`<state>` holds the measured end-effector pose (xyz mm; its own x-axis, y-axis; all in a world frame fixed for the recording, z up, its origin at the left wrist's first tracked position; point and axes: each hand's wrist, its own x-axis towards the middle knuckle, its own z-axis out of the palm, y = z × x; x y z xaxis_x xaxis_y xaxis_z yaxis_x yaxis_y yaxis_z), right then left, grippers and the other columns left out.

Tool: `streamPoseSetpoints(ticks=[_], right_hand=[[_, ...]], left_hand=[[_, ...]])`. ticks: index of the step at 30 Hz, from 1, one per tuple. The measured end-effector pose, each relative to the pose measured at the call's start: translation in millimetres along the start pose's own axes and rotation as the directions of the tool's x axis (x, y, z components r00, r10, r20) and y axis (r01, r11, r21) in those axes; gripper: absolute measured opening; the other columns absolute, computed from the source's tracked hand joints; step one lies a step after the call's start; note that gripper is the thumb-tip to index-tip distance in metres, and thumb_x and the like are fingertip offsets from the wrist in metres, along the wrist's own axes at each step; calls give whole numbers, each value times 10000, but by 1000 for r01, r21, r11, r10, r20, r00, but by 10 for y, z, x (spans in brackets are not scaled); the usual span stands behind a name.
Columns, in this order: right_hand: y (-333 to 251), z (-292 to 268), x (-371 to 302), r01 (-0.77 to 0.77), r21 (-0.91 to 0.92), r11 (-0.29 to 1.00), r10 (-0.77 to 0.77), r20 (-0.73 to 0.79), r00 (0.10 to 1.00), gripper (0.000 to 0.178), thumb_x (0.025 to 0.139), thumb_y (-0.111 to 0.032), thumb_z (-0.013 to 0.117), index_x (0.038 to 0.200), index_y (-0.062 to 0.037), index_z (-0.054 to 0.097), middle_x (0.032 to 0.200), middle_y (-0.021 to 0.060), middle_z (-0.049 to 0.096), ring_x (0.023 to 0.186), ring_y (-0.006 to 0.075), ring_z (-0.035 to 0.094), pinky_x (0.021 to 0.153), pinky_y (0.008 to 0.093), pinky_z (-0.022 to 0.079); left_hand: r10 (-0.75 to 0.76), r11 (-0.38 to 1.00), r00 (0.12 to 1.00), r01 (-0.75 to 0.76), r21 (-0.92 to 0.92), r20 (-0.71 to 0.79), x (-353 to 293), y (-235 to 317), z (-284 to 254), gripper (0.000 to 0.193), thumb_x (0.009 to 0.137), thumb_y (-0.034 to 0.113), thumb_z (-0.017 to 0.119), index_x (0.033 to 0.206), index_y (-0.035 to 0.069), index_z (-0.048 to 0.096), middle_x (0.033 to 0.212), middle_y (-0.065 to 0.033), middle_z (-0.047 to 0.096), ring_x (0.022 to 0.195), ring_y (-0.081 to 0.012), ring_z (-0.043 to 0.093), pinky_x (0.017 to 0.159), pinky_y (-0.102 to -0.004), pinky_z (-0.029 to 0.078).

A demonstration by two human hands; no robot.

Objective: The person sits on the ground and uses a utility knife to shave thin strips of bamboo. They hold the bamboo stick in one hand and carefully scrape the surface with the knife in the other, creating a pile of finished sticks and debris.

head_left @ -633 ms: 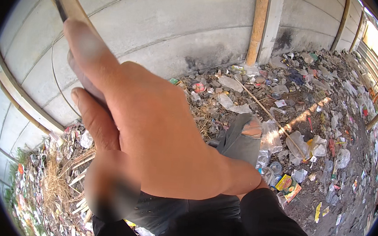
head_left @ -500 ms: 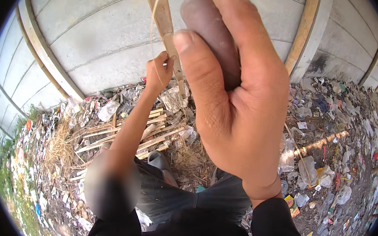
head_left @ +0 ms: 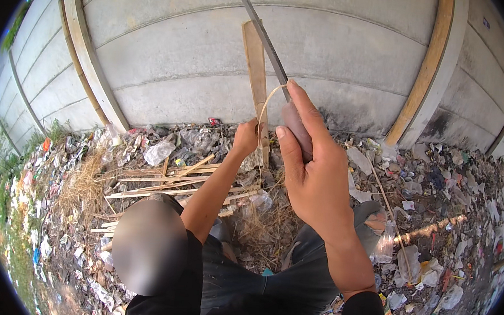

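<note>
My right hand (head_left: 320, 175) is closed around the brown handle (head_left: 297, 128) of a long knife, with the forefinger stretched along the base of its blade (head_left: 266, 40). The dark, narrow blade points up and away to the left, passing over a flat wooden slat (head_left: 253, 63). Left of the knife, my left hand (head_left: 246, 137) grips the slat near its lower part, and the slat stands nearly upright before the wall. A thin pale shaving (head_left: 266, 102) curls between the blade's base and my left hand. Where the slat's lower end rests is hard to make out.
Several split wooden sticks (head_left: 167, 187) lie in a loose pile at the left, beside dry straw (head_left: 87, 186). Plastic litter covers the ground around my legs. A grey concrete panel wall (head_left: 183, 57) with upright posts (head_left: 427, 76) stands ahead.
My right hand has dropped away from close to the camera, bringing the knife's blade into view. My left hand and the slat appear farther right and lower, and more wall shows.
</note>
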<state>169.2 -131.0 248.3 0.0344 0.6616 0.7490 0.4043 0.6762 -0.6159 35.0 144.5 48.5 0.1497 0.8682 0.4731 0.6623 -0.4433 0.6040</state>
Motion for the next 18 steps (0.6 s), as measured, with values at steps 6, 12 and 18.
streamPoseSetpoints(ticks=[6,12,18], right_hand=[[-576,-504,267,89,-166,982,-116,-159,980,480,1008,-118,598,1482,-87,529,1103,104,712,627,63,550,563,208,444],[-245,-360,159,-105,-176,979,94,-73,993,470,1023,-154,605,1482,-96,522,1158,167,705,903,196,653,782,308,503],[375,-175,-36,-199,70,978,202,-53,978,483,1043,-186,595,1505,-99,487,1266,216,685,1088,267,709,894,351,539]], left_hand=[[387,917,896,-398,-10,-218,289,514,-449,301,998,226,635,797,17,553,606,-235,578,590,-468,585,535,-529,437],[320,947,945,-322,17,68,160,416,-513,240,965,218,666,891,-5,617,714,-262,627,722,-490,627,622,-520,485],[43,991,959,-77,110,279,-302,-641,-63,674,801,425,840,1203,-58,597,1085,-284,700,1033,-479,665,880,-517,538]])
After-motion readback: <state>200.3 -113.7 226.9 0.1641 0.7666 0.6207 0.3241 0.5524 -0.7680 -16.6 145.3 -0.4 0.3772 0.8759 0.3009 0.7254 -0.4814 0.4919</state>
